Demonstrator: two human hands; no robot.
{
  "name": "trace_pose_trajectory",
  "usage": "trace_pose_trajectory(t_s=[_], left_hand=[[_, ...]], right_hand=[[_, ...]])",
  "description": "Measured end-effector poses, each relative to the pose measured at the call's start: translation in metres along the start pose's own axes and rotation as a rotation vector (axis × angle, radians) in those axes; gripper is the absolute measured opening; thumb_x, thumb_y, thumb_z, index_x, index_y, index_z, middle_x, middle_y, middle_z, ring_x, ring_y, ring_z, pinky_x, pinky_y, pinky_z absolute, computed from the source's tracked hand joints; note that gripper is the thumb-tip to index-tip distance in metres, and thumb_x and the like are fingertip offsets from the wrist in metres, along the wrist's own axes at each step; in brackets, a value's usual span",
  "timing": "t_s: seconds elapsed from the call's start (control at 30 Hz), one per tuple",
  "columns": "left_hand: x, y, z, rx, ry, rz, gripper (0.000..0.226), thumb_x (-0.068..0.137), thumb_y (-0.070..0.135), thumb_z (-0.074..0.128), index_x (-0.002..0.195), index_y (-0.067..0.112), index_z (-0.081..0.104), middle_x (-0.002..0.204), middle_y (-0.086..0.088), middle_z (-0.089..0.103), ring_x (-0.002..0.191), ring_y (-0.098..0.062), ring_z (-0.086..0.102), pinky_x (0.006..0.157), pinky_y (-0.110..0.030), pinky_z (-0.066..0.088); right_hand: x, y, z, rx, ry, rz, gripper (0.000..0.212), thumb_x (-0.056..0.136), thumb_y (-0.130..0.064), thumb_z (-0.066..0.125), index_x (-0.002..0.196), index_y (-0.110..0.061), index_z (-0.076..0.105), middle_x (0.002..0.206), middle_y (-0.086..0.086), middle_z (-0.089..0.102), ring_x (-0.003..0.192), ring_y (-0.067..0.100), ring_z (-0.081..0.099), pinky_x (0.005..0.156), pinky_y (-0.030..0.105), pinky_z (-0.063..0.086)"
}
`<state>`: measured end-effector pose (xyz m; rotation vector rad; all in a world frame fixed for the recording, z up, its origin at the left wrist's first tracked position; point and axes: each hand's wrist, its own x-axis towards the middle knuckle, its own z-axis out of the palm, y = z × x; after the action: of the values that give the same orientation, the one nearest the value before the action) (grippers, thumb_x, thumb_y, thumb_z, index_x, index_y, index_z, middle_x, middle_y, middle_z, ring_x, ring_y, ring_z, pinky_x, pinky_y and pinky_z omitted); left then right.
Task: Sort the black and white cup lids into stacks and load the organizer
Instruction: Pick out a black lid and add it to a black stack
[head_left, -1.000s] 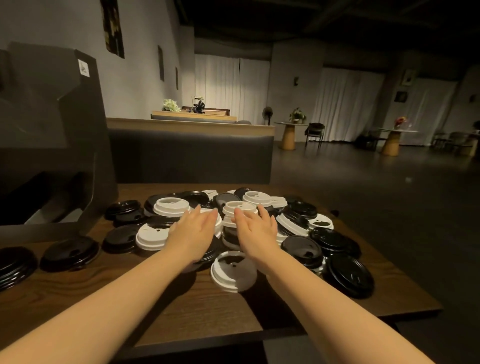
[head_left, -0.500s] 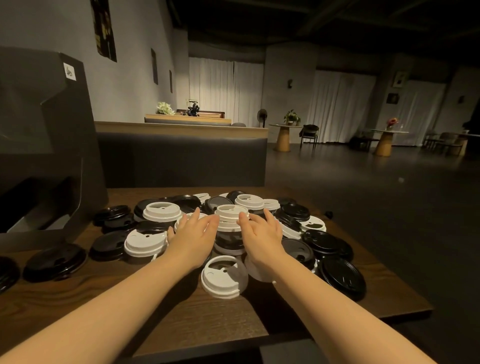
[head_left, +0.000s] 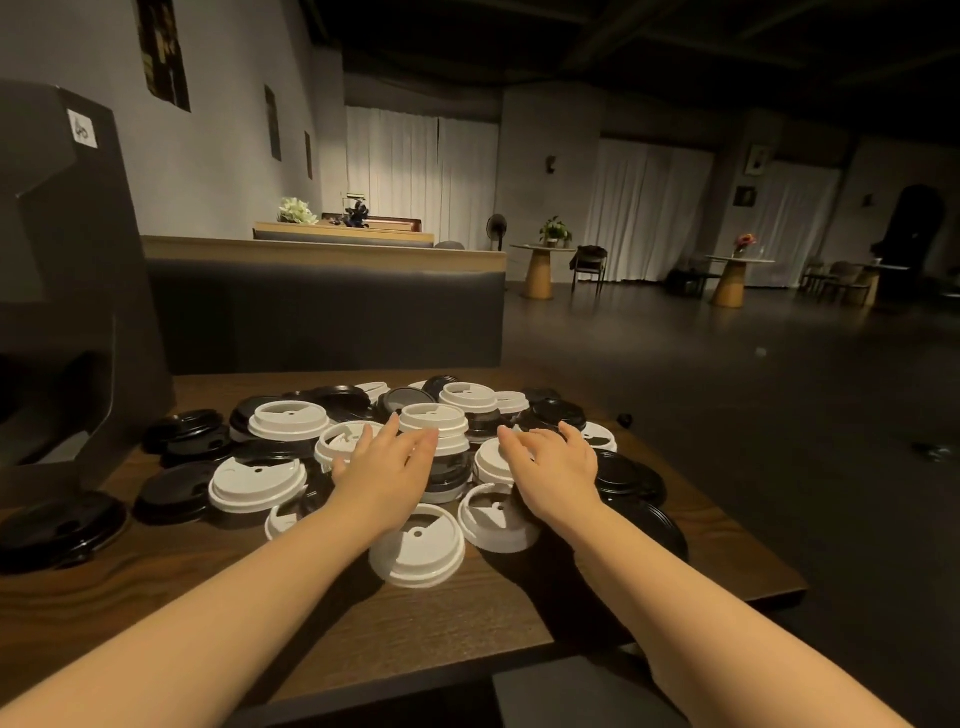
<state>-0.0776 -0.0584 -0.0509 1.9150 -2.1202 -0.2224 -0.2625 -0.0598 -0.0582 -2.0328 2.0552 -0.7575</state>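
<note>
Cup lids (head_left: 284, 420) cover the table (head_left: 426, 623); left hand (head_left: 387, 470) and right hand (head_left: 558, 465) hover, fingers loosely spread, holding nothing.

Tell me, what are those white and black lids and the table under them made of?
The round white cup lids look like thin moulded plastic with a matte finish, with crisp rims and sip holes. The round black cup lids seem to be the same plastic but glossier, catching highlights. The brown table shows wood grain; whether it is solid wood or laminate is unclear.

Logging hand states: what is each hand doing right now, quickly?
Left hand: open, fingers straight beside the mixed lid stack, holding nothing.
Right hand: open, fingers relaxed over the lids, holding nothing.
</note>
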Motion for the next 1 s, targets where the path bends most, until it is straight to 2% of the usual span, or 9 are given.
trace_pose_trajectory(t_s=[0.1,0.23,0.37,0.47,0.6,0.67,0.73,0.83,1.0], left_hand=[[0.001,0.01,0.007,-0.062,-0.016,0.028,0.046,0.104,0.032,0.016,0.147,0.028,0.031,0.162,-0.004,0.006,0.148,-0.033,-0.003,0.114,-0.062,0.008],[-0.005,0.022,0.012,-0.209,0.015,0.036,0.051,0.1,0.052,0.016,0.142,0.036,0.042,0.162,0.001,0.011,0.149,-0.027,-0.001,0.117,-0.057,0.003],[-0.008,0.03,0.02,-0.195,0.011,0.044,0.05,0.1,0.053,0.019,0.141,0.037,0.043,0.162,0.001,0.011,0.149,-0.025,0.0,0.117,-0.055,0.004],[-0.01,0.036,0.026,-0.207,0.02,0.053,0.048,0.1,0.051,0.021,0.139,0.036,0.046,0.161,-0.001,0.014,0.149,-0.024,0.003,0.117,-0.056,0.006],[-0.016,0.042,0.03,-0.217,0.023,0.079,0.046,0.101,0.049,0.024,0.138,0.033,0.047,0.161,-0.001,0.017,0.149,-0.022,0.007,0.117,-0.056,0.009],[-0.016,0.042,0.03,-0.265,0.049,0.107,0.046,0.101,0.048,0.027,0.137,0.031,0.048,0.159,-0.001,0.022,0.148,-0.019,0.01,0.117,-0.054,0.012],[-0.014,0.043,0.028,-0.394,0.069,0.142,0.047,0.1,0.048,0.033,0.138,0.025,0.048,0.156,-0.001,0.03,0.146,-0.018,0.021,0.117,-0.048,0.022],[-0.015,0.048,0.024,-0.642,0.026,0.124,0.056,0.096,0.042,0.049,0.146,0.019,0.036,0.151,-0.003,0.039,0.137,-0.018,0.038,0.108,-0.035,0.035],[-0.016,0.051,0.026,-0.806,-0.022,0.031,0.069,0.089,0.026,0.067,0.148,0.019,0.032,0.146,-0.01,0.044,0.133,-0.022,0.045,0.102,-0.034,0.042]], right_hand=[[-0.002,0.01,-0.003,-0.028,-0.002,0.046,0.065,0.092,-0.066,0.023,0.139,-0.029,0.046,0.147,-0.003,0.042,0.143,0.024,0.017,0.114,0.045,0.011],[-0.009,0.02,-0.012,-0.112,-0.042,0.045,0.076,0.085,-0.073,0.033,0.145,-0.026,0.036,0.15,0.001,0.037,0.142,0.027,0.02,0.113,0.045,0.016],[-0.018,0.034,-0.015,-0.165,-0.054,0.053,0.092,0.075,-0.08,0.044,0.147,-0.026,0.029,0.151,0.005,0.033,0.141,0.028,0.02,0.114,0.045,0.013],[-0.022,0.042,-0.009,-0.166,-0.046,0.062,0.093,0.073,-0.077,0.052,0.147,-0.027,0.027,0.15,0.006,0.035,0.14,0.028,0.024,0.115,0.046,0.01],[-0.026,0.045,-0.004,-0.037,0.046,0.012,0.096,0.071,-0.069,0.064,0.147,-0.025,0.026,0.143,-0.001,0.045,0.135,0.021,0.034,0.115,0.044,0.013],[-0.028,0.044,-0.004,0.072,0.105,-0.053,0.1,0.068,-0.064,0.071,0.147,-0.023,0.026,0.142,-0.003,0.046,0.134,0.019,0.038,0.114,0.042,0.025],[-0.031,0.041,-0.005,0.194,0.129,-0.106,0.105,0.065,-0.059,0.076,0.149,-0.022,0.024,0.145,-0.003,0.044,0.135,0.019,0.038,0.111,0.04,0.033],[-0.034,0.036,-0.002,0.319,0.084,-0.163,0.108,0.066,-0.05,0.08,0.15,-0.024,0.017,0.146,-0.005,0.041,0.135,0.015,0.037,0.108,0.033,0.035],[-0.036,0.032,0.003,0.425,0.023,-0.206,0.108,0.071,-0.041,0.079,0.151,-0.028,0.007,0.15,-0.012,0.035,0.137,0.01,0.033,0.106,0.027,0.033]])
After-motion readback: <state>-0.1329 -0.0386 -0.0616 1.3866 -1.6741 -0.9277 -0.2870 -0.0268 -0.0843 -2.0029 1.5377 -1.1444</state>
